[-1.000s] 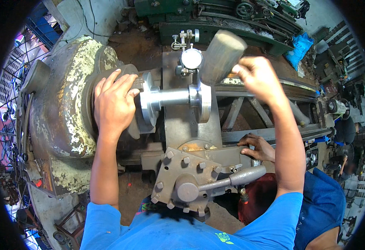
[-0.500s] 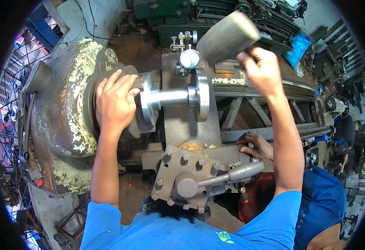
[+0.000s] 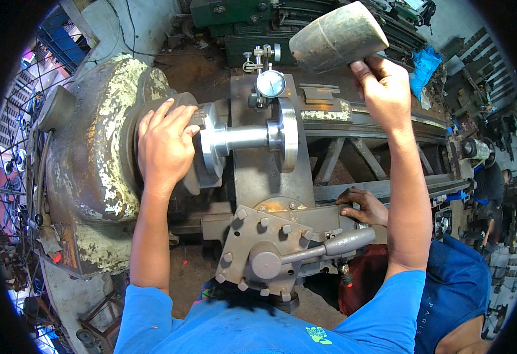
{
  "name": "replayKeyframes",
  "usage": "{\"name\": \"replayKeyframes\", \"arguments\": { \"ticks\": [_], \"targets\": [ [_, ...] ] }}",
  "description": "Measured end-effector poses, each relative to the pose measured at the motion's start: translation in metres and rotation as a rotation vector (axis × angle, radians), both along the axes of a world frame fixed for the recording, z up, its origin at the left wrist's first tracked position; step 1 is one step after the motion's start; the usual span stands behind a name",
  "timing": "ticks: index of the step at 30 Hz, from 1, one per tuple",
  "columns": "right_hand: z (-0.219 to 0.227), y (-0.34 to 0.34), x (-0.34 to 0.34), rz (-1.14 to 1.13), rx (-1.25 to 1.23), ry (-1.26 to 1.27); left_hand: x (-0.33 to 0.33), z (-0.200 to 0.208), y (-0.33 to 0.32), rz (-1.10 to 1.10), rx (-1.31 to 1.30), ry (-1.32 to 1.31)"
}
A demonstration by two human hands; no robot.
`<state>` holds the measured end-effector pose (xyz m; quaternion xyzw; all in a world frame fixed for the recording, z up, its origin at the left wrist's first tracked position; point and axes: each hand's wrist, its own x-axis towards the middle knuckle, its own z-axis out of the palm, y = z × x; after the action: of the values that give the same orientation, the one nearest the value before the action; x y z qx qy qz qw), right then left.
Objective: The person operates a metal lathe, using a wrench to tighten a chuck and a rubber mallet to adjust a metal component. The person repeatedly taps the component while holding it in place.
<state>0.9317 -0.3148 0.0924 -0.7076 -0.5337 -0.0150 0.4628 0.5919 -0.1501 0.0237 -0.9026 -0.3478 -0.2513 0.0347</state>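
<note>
My left hand point(image 3: 167, 141) rests on the lathe chuck point(image 3: 195, 171), its fingers laid out over the top and apart. Clamped in that chuck is a shiny flanged metal workpiece point(image 3: 246, 138), with a wide disc at each end of a thinner shaft. My right hand point(image 3: 383, 91) is closed round the handle of a mallet point(image 3: 338, 38), whose worn grey barrel-shaped head is raised above and to the right of the workpiece. A dial indicator point(image 3: 271, 84) on a jointed holder stands just behind the right-hand disc.
A co-worker's hand point(image 3: 362, 206) lies on the lathe's slide at right, beside the tool post point(image 3: 265, 265) and its lever point(image 3: 350, 242). The painted headstock point(image 3: 87, 159) fills the left. Lathe bed rails point(image 3: 382, 190) run right. Green machinery point(image 3: 235, 47) stands behind.
My right hand has lifted the mallet up and to the right, away from the workpiece. My left hand stays on the chuck.
</note>
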Motion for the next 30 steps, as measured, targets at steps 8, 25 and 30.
{"name": "replayKeyframes", "arguments": {
  "ticks": [8,25,30],
  "targets": [
    [0.019,-0.064,-0.039,0.046,-0.124,-0.029,-0.001,-0.002,0.002,-0.007,0.004,-0.008],
    [-0.032,-0.132,-0.209,-0.013,-0.023,-0.763,-0.001,-0.006,0.001,-0.003,0.009,-0.011],
    [-0.037,-0.130,-0.207,-0.047,0.035,-0.817,-0.003,-0.012,-0.005,0.009,0.056,-0.032]
  ]
}}
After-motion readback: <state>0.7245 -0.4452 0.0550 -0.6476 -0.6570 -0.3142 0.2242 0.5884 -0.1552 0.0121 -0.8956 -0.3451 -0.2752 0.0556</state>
